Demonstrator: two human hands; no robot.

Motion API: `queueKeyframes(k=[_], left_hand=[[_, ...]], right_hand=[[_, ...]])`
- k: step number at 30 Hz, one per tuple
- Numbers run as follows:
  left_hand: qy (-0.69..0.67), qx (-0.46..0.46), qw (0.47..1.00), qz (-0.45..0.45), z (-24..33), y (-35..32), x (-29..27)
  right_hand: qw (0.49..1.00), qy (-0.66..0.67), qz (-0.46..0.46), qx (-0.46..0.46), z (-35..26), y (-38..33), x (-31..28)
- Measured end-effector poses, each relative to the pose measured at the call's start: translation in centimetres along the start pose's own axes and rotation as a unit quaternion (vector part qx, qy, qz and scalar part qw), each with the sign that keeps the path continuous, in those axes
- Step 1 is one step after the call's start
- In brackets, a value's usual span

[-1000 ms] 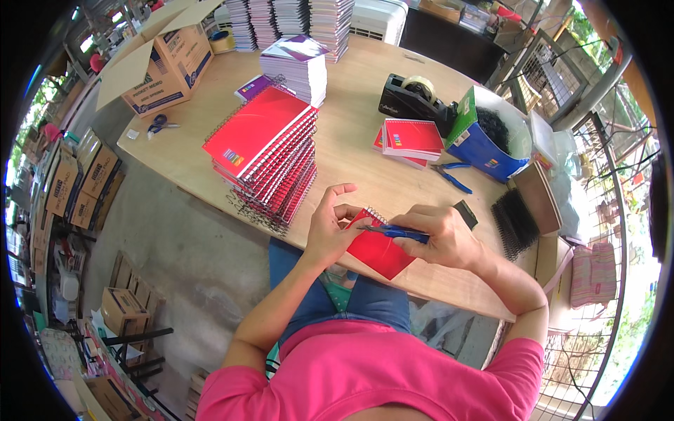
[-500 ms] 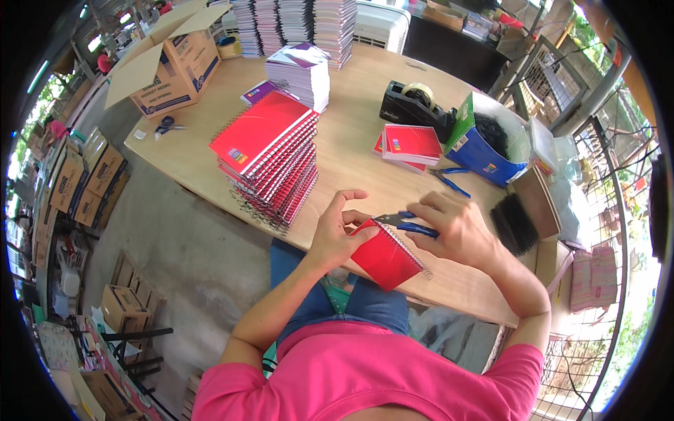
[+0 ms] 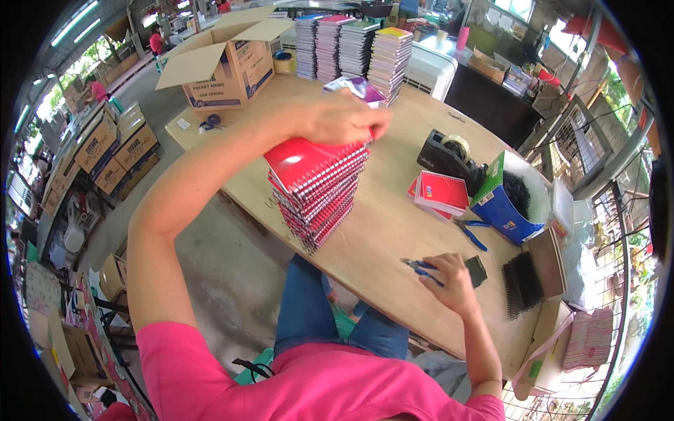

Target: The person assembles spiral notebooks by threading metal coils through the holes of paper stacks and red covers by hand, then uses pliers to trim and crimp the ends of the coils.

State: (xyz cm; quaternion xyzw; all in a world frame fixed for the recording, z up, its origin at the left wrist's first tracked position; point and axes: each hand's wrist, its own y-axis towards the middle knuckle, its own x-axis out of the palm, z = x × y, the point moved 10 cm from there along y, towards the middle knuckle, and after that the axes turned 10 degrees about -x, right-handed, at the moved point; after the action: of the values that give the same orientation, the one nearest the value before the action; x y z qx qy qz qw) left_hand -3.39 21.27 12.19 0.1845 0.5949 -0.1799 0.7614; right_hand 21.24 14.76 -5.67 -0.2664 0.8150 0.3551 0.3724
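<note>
Left hand (image 3: 342, 119) stretched forward over tall stack of red spiral notebooks (image 3: 317, 188), fingers curled down onto far edge of top notebook, touching it. Stack stands on wooden table (image 3: 393, 231), left of centre. Right hand (image 3: 449, 279) rests near table front edge, clenched around blue-handled pliers (image 3: 419, 267). Small pile of red notebooks (image 3: 439, 192) lies beside black tape dispenser (image 3: 449, 156) and blue box (image 3: 504, 203).
</note>
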Motion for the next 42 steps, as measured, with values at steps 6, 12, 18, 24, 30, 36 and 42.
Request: queueKeyframes(k=[6, 12, 18, 24, 30, 36, 42], left_hand=[[0.04, 0.053, 0.998, 0.0, -2.6, 0.8, 4.8], [-0.069, 0.112, 0.925, 0.356, 6.5, -5.8, -3.8], [-0.471, -0.184, 0.826, 0.249, 1.6, 7.0, 16.1], [-0.329, -0.39, 0.859, 0.053, -8.9, 19.2, 27.9], [-0.361, -0.299, 0.828, 0.308, -8.6, 17.3, 23.7], [-0.513, -0.153, 0.765, 0.358, 0.6, 3.0, 18.4], [-0.334, -0.089, 0.888, 0.304, 4.5, -4.5, 24.8]], right_hand=[[0.998, -0.03, 0.057, 0.01, 1.9, -1.5, 2.5], [0.972, -0.21, 0.078, 0.071, 6.8, -1.8, 2.7], [0.96, -0.209, 0.157, 0.105, 7.5, -2.5, -1.0], [0.877, -0.311, 0.283, 0.234, 9.9, -11.1, -11.0], [0.8, -0.429, 0.129, 0.4, 18.1, -19.4, -11.1], [0.818, -0.47, 0.241, 0.226, 13.3, -20.2, -14.9], [0.948, -0.197, 0.222, 0.112, 7.1, -11.7, -11.0]])
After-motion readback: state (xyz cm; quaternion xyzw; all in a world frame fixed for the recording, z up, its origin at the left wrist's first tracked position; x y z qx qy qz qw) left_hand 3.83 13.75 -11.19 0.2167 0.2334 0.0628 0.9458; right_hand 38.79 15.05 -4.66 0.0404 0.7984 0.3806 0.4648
